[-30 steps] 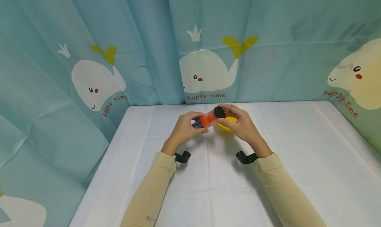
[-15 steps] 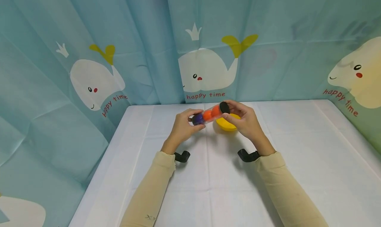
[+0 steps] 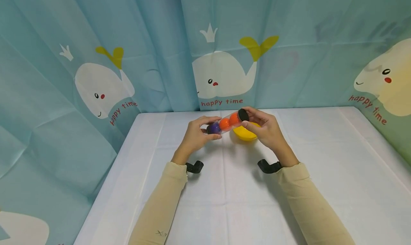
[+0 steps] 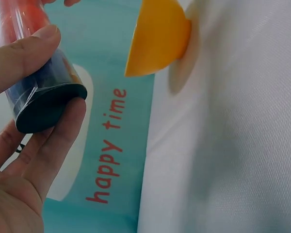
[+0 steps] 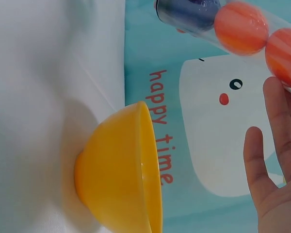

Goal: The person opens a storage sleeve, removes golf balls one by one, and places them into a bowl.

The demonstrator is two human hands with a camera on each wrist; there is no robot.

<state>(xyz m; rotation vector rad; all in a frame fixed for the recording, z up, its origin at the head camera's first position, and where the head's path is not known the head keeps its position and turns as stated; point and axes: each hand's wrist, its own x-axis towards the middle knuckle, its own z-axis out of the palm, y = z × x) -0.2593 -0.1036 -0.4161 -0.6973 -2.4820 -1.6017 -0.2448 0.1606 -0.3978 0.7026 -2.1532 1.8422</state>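
Note:
A clear plastic tube [image 3: 230, 122] with dark end caps is held in the air between both hands, its right end tilted up. Inside sit a dark blue-purple ball [image 5: 191, 13] and two orange balls [image 5: 241, 27] in a row. My left hand [image 3: 195, 133] pinches the lower end between thumb and fingers, near the dark cap [image 4: 51, 108]. At the upper end, my right hand [image 3: 268, 130] grips around the other black cap [image 3: 243, 115]. Just behind and below the tube, a yellow bowl [image 5: 111, 170] stands upright on the table, partly covered by the right hand in the head view.
A white cloth covers the table [image 3: 208, 202]. Behind it hangs a blue curtain [image 3: 167, 70] printed with whales. Black camera mounts [image 3: 195, 167] stick inward from both wrists, low over the cloth.
The tube has shifted slightly right and upward with both hands and turned, so more of its length and the purple ball show. More of the bowl shows. Both hands keep their hold.

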